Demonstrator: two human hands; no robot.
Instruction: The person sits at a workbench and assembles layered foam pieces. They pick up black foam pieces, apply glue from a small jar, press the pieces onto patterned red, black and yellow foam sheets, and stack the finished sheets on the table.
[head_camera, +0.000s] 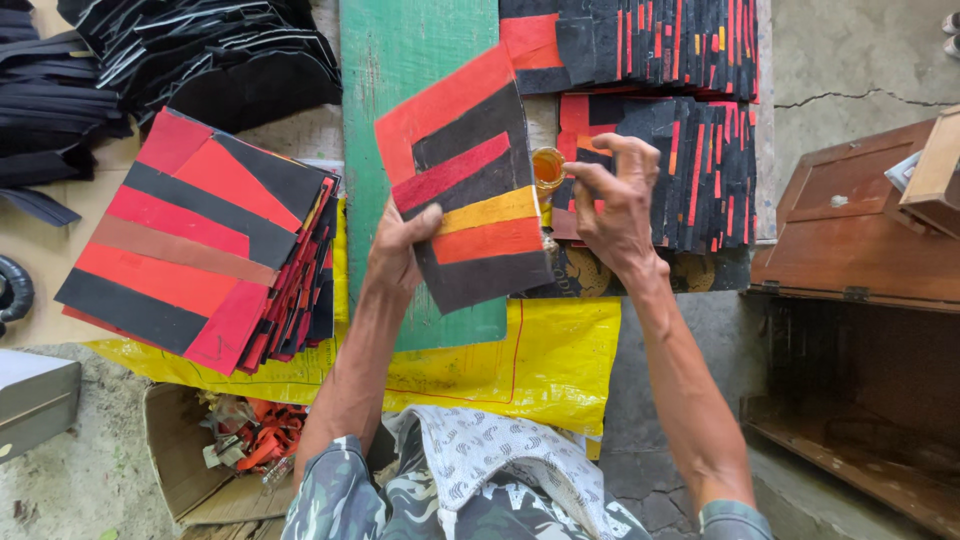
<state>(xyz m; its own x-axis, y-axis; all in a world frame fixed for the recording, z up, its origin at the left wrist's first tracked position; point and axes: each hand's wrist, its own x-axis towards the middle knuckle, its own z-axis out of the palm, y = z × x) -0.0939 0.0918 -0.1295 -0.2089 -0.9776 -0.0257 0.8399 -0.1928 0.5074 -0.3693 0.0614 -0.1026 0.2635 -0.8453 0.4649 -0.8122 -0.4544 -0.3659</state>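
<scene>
Red-black-yellow striped patchwork panel (470, 185) looked light, floppy; your left hand (397, 248) pinched its lower-left edge, holding it above green board (400, 60). Right hand (618, 205), fingers pressed together, held small brush by amber glue jar (547, 168).

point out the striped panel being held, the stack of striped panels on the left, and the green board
striped panel (470, 190), head view, on its black and red stripes near the middle
stack of striped panels (195, 240), head view, middle of the top sheet
green board (400, 50), head view, bare upper part
</scene>
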